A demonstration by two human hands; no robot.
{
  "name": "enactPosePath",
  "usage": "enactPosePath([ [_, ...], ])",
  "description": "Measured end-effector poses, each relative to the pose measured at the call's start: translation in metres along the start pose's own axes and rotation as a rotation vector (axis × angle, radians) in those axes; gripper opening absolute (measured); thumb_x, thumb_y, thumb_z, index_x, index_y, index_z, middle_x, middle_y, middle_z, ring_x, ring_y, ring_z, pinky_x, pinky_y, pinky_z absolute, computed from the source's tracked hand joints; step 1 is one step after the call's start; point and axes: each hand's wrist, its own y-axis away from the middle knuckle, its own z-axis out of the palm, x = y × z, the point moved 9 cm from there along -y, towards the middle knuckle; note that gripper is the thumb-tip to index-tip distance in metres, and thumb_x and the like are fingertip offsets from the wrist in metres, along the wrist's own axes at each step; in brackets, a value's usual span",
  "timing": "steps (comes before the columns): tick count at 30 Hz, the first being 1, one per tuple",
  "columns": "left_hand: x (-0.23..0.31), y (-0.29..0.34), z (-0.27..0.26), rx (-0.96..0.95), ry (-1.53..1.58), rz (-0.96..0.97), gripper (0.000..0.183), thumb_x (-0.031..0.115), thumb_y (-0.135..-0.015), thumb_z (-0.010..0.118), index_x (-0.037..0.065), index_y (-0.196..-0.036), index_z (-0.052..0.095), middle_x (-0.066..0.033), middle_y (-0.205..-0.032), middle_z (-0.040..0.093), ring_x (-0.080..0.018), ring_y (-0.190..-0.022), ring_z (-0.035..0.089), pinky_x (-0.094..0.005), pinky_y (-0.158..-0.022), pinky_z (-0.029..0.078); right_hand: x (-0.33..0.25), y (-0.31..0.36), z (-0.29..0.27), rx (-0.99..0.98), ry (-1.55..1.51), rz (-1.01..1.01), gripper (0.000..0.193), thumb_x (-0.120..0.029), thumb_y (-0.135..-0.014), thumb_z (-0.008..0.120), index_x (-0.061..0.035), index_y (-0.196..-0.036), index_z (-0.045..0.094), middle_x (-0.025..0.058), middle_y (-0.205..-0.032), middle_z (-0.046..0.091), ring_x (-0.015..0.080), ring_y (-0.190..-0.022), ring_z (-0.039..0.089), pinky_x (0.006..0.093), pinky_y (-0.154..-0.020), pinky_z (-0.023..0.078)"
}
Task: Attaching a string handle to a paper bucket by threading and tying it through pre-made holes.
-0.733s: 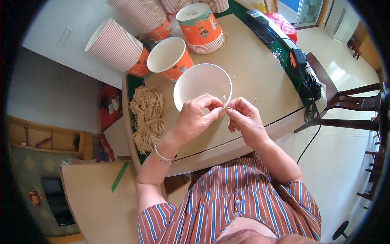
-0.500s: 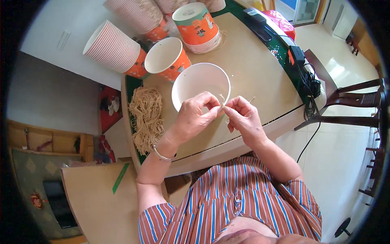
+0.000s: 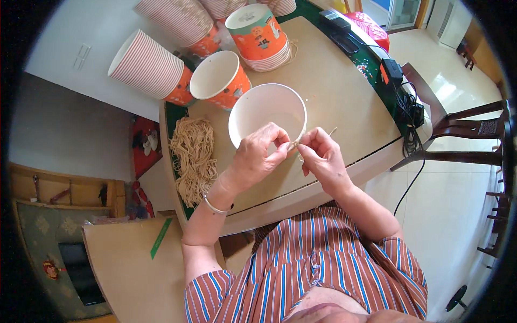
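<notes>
In the head view, a white-lined paper bucket (image 3: 264, 110) stood on the tan surface (image 3: 342, 81). By its near right rim, the left hand (image 3: 257, 153) and right hand (image 3: 326, 161), fingers together, pinched a thin string (image 3: 293, 144). Left of the bucket lay a string bundle (image 3: 192, 161); beyond the bucket, stacked orange-printed tubs (image 3: 148, 64); far to its right, black cables (image 3: 412, 129), a dark chair (image 3: 467, 132) and pale floor (image 3: 431, 196)
</notes>
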Motion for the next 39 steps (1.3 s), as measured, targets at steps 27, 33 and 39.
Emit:
enactPosePath([
  [27, 0.016, 0.002, -0.001, 0.079, -0.043, 0.196, 0.014, -0.001, -0.085, 0.067, 0.003, -0.095, 0.059, -0.011, -0.088, 0.06, -0.0269, -0.078, 0.063, -0.0367, -0.068, 0.051, -0.03, 0.007, 0.006, 0.033, 0.398, -0.425, 0.014, 0.004, -0.093, 0.065, -0.0013, -0.104, 0.06, -0.0051, -0.075, 0.054, -0.0011, -0.068, 0.046, 0.0174, -0.055, 0.036],
  [33, 0.015, 0.003, 0.001, 0.05, -0.07, 0.182, 0.014, -0.004, -0.085, 0.067, 0.004, -0.095, 0.06, -0.0105, -0.09, 0.063, -0.026, -0.083, 0.066, -0.0347, -0.074, 0.053, -0.037, 0.009, 0.006, 0.059, 0.456, -0.467, 0.013, 0.006, -0.091, 0.064, -0.001, -0.1, 0.059, -0.0024, -0.079, 0.061, -0.0002, -0.069, 0.051, 0.017, -0.057, 0.041],
  [39, 0.011, 0.003, 0.0, 0.058, -0.14, 0.136, 0.015, -0.003, -0.086, 0.066, 0.003, -0.1, 0.062, -0.0106, -0.093, 0.064, -0.024, -0.082, 0.067, -0.0337, -0.075, 0.054, -0.032, 0.009, 0.003, 0.081, 0.441, -0.437, 0.012, 0.007, -0.091, 0.063, -0.0009, -0.098, 0.058, -0.0023, -0.079, 0.061, -0.0006, -0.068, 0.052, 0.0174, -0.056, 0.041],
])
